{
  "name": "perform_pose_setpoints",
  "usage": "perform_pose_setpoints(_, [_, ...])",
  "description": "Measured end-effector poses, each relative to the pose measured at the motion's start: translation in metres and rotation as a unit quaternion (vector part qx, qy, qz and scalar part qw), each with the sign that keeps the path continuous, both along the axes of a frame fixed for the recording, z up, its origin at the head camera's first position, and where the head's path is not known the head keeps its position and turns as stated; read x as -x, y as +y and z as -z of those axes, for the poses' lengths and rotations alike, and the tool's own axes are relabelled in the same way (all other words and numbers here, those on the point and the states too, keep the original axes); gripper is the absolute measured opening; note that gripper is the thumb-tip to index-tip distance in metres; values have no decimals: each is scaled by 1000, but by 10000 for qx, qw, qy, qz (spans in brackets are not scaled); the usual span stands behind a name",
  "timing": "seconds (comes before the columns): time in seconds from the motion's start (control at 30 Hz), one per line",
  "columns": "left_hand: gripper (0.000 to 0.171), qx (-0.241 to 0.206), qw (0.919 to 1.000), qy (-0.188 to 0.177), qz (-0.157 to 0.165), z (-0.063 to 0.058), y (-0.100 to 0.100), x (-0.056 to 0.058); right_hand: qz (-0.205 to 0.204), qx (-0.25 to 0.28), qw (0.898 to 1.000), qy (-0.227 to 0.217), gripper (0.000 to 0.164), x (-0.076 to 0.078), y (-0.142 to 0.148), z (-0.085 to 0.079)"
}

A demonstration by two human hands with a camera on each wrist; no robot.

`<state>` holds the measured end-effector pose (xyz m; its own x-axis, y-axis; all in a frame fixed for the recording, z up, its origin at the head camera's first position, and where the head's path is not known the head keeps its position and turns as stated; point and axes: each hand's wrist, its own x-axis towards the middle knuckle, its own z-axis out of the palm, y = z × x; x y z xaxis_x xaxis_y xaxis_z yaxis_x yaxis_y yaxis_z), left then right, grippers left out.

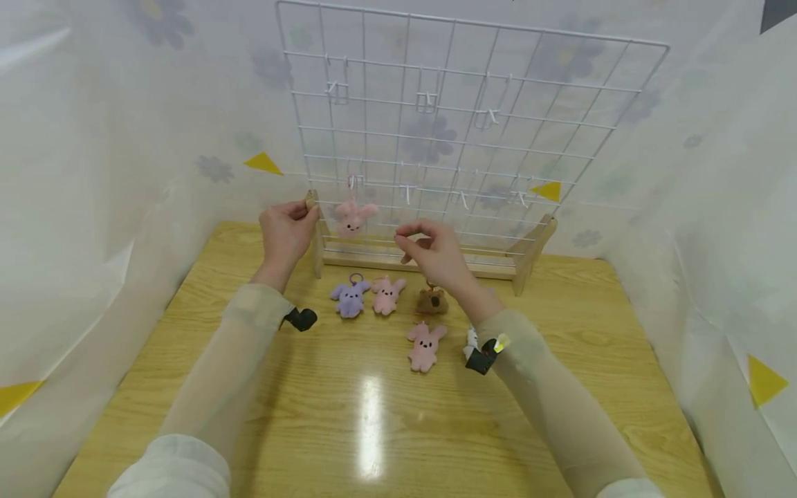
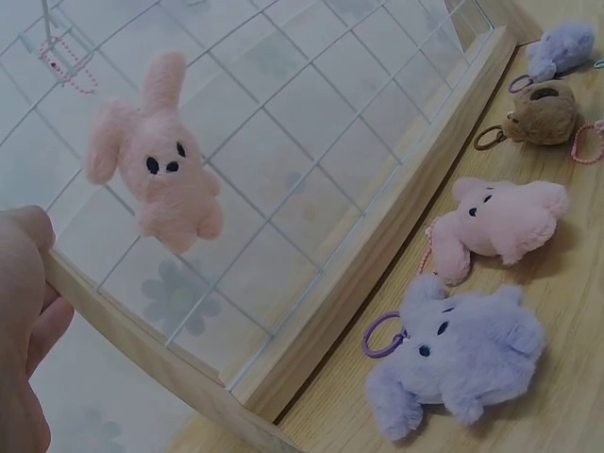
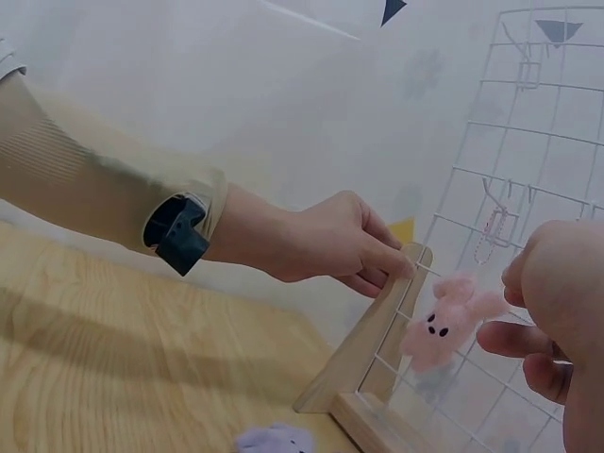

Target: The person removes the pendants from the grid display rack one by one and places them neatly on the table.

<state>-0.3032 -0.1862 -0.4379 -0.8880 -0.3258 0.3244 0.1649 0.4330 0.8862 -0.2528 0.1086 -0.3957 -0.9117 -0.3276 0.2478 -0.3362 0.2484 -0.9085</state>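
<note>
My left hand [image 1: 288, 232] pinches the top of the left wooden post [image 1: 315, 235] of a white wire grid rack [image 1: 398, 149]. From a lower-left hook hangs a pink bunny plush keychain [image 1: 353, 218] on a pink bead chain [image 2: 71, 68]. Just right of it is my right hand [image 1: 436, 254], its fingers loosely bent and nothing visible between them. Below the rack lie a lavender bunny plush keychain [image 1: 351, 299], a second pink bunny [image 1: 387, 296], a brown bear plush [image 1: 432, 301] and, nearer me, a third pink bunny [image 1: 424, 348].
A white plush [image 1: 471, 340] shows partly beneath my right forearm. Another lavender plush [image 2: 562, 47] lies beyond the bear. White hooks [image 1: 427, 100] line two levels of the grid. The wooden table [image 1: 299, 429] stands between white curtain walls, a flowered sheet [image 1: 212, 104] behind.
</note>
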Motion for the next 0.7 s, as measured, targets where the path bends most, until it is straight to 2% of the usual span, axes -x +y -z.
perform_pose_setpoints(0.2, [25, 51, 10000, 50, 5, -1, 1, 0, -5, 13, 10000, 26, 17, 11, -11, -8])
perform_pose_setpoints(0.7, [26, 107, 9999, 28, -11, 1, 1, 0, -138, -141, 9998, -91, 27, 31, -47, -2])
